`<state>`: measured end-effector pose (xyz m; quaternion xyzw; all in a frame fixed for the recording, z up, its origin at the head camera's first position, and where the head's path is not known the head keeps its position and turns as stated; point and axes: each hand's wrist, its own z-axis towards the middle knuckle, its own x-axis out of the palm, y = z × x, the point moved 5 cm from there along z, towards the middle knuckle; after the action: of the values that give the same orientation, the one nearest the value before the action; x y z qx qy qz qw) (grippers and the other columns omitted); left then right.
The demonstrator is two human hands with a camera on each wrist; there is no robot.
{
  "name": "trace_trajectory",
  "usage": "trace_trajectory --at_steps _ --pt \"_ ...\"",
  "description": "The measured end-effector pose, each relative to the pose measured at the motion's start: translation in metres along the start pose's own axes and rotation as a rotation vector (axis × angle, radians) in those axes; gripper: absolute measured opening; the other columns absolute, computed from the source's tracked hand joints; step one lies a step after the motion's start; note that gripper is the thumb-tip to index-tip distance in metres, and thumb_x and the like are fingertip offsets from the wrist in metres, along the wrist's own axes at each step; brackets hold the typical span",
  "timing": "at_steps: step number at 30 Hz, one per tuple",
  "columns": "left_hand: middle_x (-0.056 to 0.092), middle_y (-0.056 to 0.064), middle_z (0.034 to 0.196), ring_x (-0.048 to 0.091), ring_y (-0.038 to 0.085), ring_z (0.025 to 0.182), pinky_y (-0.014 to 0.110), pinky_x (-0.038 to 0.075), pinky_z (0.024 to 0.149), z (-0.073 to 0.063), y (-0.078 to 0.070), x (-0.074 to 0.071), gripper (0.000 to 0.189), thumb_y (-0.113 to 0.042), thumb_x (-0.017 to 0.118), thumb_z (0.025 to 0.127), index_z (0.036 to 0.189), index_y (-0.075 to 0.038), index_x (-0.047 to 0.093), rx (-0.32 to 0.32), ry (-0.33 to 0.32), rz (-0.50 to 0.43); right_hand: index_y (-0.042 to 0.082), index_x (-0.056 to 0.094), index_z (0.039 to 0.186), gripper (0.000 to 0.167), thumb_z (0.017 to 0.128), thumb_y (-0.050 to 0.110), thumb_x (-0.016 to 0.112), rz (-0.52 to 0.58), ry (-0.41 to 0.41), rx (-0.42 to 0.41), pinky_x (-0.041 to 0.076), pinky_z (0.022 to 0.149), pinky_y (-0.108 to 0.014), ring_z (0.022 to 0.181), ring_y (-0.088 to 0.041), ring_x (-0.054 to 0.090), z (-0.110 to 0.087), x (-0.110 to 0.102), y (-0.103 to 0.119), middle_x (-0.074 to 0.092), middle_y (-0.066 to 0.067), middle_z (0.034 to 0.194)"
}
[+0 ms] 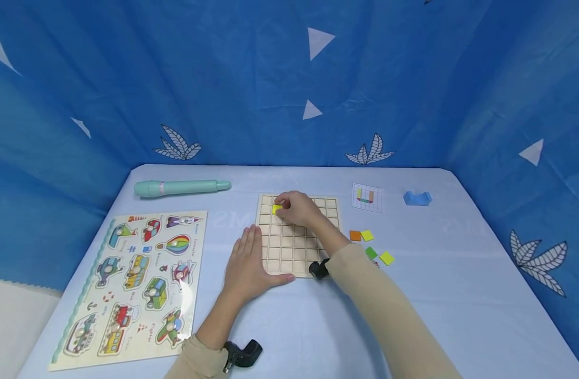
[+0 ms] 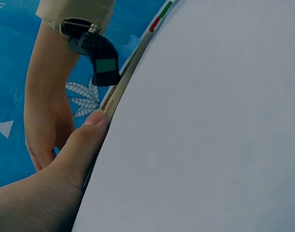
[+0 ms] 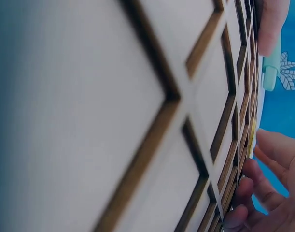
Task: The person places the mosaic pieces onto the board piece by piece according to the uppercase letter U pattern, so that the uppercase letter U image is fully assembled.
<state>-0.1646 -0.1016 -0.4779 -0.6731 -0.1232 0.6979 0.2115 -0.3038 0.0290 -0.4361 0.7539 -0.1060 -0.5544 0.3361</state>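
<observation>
A wooden grid board (image 1: 289, 252) lies on the table, its squares divided by raised strips. My right hand (image 1: 298, 208) reaches over its far left part, with thumb and fingertips pinching a yellow square tile (image 1: 276, 209) at a cell of the grid. In the right wrist view the yellow tile (image 3: 252, 137) shows edge-on at the fingertips. My left hand (image 1: 248, 266) braces the board's near left corner, fingers straight along the left side and thumb stretched along the front edge. The left wrist view shows that thumb (image 2: 87, 133) against the board's edge (image 2: 120, 92).
Right of the board lie an orange tile (image 1: 355, 236), yellow tiles (image 1: 386, 258) and a green tile (image 1: 371, 253), partly behind the right sleeve. Beyond are a pattern card (image 1: 367, 198) and a blue piece (image 1: 417, 198). Leftward sit a picture puzzle (image 1: 133, 284) and a teal wand-like object (image 1: 182, 188).
</observation>
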Motion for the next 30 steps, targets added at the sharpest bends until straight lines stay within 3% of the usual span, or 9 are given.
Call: trace_trajectory --at_steps 8,14,24,30 --pt "0.011 0.017 0.167 0.007 0.031 0.156 0.049 0.015 0.126 -0.001 0.001 0.001 0.146 -0.092 0.062 0.058 0.158 0.000 0.011 -0.008 0.015 0.006 0.013 0.065 0.125 0.031 0.097 0.027 0.063 0.039 0.006 -0.070 0.046 0.065 -0.031 0.066 -0.016 0.052 -0.020 -0.021 0.003 0.063 -0.002 0.099" --pt "0.011 0.018 0.167 0.007 0.031 0.156 0.049 0.016 0.126 0.000 0.000 0.000 0.146 -0.091 0.064 0.058 0.158 0.001 0.011 -0.010 0.020 0.003 0.013 0.066 0.124 0.031 0.097 0.028 0.064 0.062 -0.031 -0.098 0.047 0.060 -0.031 0.067 -0.019 0.051 -0.045 -0.045 -0.005 0.062 -0.002 0.099" --pt "0.011 0.018 0.167 0.007 0.032 0.156 0.050 0.015 0.125 0.001 0.000 -0.001 0.146 -0.090 0.065 0.057 0.158 0.000 0.011 -0.021 0.022 -0.006 0.016 0.066 0.124 0.031 0.096 0.028 0.067 0.080 -0.092 -0.069 0.044 0.054 -0.031 0.072 -0.024 0.050 -0.091 -0.079 -0.032 0.062 -0.002 0.097" --pt "0.009 0.017 0.167 0.005 0.031 0.156 0.050 0.015 0.126 0.002 0.000 0.000 0.147 -0.092 0.064 0.057 0.159 -0.001 0.009 -0.021 0.021 -0.010 0.016 0.066 0.124 0.031 0.095 0.025 0.068 0.050 -0.130 -0.010 0.045 0.050 -0.030 0.070 -0.025 0.050 -0.114 -0.096 -0.053 0.062 -0.003 0.099"
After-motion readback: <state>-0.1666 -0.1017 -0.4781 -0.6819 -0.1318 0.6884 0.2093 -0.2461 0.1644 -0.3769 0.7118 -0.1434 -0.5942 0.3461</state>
